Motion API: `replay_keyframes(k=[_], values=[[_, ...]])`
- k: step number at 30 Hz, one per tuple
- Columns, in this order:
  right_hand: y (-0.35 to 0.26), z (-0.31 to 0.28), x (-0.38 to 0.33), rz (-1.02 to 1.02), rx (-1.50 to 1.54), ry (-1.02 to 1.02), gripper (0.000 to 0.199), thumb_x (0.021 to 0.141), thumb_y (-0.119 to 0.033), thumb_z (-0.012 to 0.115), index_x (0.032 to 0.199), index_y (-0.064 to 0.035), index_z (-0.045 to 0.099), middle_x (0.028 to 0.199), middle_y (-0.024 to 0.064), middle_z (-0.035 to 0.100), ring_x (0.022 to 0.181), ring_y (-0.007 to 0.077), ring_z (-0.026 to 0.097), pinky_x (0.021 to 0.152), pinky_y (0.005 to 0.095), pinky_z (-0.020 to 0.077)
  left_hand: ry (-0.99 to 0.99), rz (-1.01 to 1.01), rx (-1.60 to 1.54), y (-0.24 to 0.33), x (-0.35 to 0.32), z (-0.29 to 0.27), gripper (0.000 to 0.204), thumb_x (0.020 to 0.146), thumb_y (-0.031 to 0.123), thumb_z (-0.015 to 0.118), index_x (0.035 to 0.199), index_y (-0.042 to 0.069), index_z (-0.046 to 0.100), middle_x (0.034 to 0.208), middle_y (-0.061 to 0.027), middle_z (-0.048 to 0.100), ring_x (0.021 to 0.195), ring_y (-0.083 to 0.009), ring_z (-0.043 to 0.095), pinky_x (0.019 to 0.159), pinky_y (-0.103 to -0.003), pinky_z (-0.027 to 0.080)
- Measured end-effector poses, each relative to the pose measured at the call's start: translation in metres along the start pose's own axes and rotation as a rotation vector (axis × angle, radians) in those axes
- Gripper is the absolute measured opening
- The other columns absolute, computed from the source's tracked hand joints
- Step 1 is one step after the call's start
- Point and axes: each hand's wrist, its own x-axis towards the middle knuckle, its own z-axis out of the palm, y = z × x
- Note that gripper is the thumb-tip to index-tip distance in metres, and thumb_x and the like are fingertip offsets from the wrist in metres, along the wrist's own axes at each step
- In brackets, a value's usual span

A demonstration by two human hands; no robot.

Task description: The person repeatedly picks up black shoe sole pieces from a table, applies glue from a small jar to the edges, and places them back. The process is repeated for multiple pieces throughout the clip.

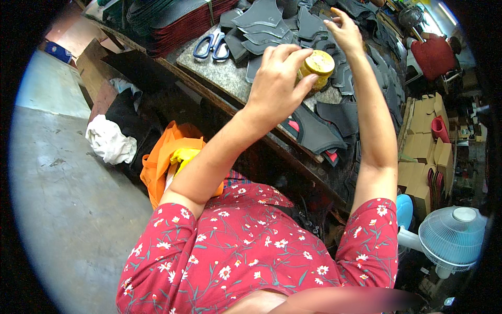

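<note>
Workshop interior, seen from above; grey concrete floor (pixel 63 199) at the person's left, cluttered workbench (pixel 219 102) ahead.

Nearest: red flowered sleeves, both forearms reaching forward over the bench edge. Orange bag (pixel 164 157) on the floor just below the bench, a yellow item inside it, contents otherwise hidden. White rag (pixel 109 140) beside it. White fan (pixel 452 235) low at the right, stacked cardboard boxes (pixel 426 152) behind it.

Middle: left hand (pixel 274 86), fingers curled around a small amber jar with a gold lid (pixel 318 65). Thumb and fingertips close on the jar's side from the left; lid faces up toward the camera, so the jar's long axis stands roughly upright. Contents of the jar cannot be told. The jar is held above the bench, over dark grey cut pieces (pixel 319 125) lying flat there.

Farther: right hand (pixel 342 29), just beyond and to the right of the jar, fingers loosely spread and holding nothing, close above the heap of grey pieces. The left hand alone has the jar; the right is near it, apart.

Farthest: blue-handled scissors (pixel 212 46) on the speckled slab, stacked red and dark sheets (pixel 172 18) behind.
</note>
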Motion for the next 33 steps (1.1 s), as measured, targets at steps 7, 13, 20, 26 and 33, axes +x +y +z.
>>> replay_keyframes(k=[7,13,20,26,33], values=[[-0.055,-0.119,-0.071,-0.069,0.355,-0.273,0.039,0.094,-0.025,0.070,0.129,-0.0110,0.065,0.109,0.0008,0.069,0.100,0.0101,0.062,0.091,0.0258,0.0470,-0.039,0.029,-0.019,-0.017,0.012,0.032,0.035,0.087,0.022,0.073,0.116,0.003,0.068,0.114,-0.0156,0.066,0.110,-0.0341,0.060,0.098,-0.041,0.047],[-0.091,-0.115,-0.106,-0.505,-0.258,-0.365,0.042,0.078,-0.047,0.076,0.109,-0.0179,0.076,0.115,0.0068,0.066,0.113,0.0285,0.058,0.098,0.0407,0.0464,0.050,-0.241,-0.264,-0.019,0.013,0.032,0.032,0.099,0.026,0.062,0.116,0.000,0.068,0.103,-0.0148,0.074,0.091,-0.0184,0.071,0.080,-0.029,0.054],[-0.118,-0.086,-0.117,-0.439,-0.492,-0.392,0.048,0.074,-0.054,0.078,0.106,-0.0172,0.078,0.121,0.0075,0.064,0.116,0.0291,0.056,0.097,0.0451,0.0441,0.075,-0.240,-0.334,-0.018,0.012,0.033,0.030,0.097,0.024,0.062,0.109,-0.002,0.069,0.098,-0.0212,0.071,0.090,-0.0353,0.070,0.079,-0.039,0.055],[-0.121,-0.127,-0.139,-0.438,-0.500,-0.278,0.050,0.074,-0.055,0.076,0.110,-0.0203,0.075,0.128,0.0042,0.063,0.123,0.0261,0.054,0.103,0.0454,0.0401,0.125,-0.031,-0.152,-0.014,0.012,0.037,0.025,0.091,0.024,0.068,0.107,0.005,0.072,0.103,-0.0177,0.068,0.097,-0.0348,0.065,0.087,-0.041,0.051],[-0.098,-0.179,-0.185,-0.344,-0.173,-0.202,0.030,0.081,-0.032,0.078,0.103,-0.0120,0.076,0.117,0.0080,0.068,0.110,0.0275,0.062,0.094,0.0384,0.0476,0.200,0.310,0.265,0.016,-0.008,0.029,0.024,0.083,0.024,0.073,0.105,0.014,0.071,0.097,-0.0078,0.062,0.094,-0.0288,0.057,0.079,-0.041,0.048]])
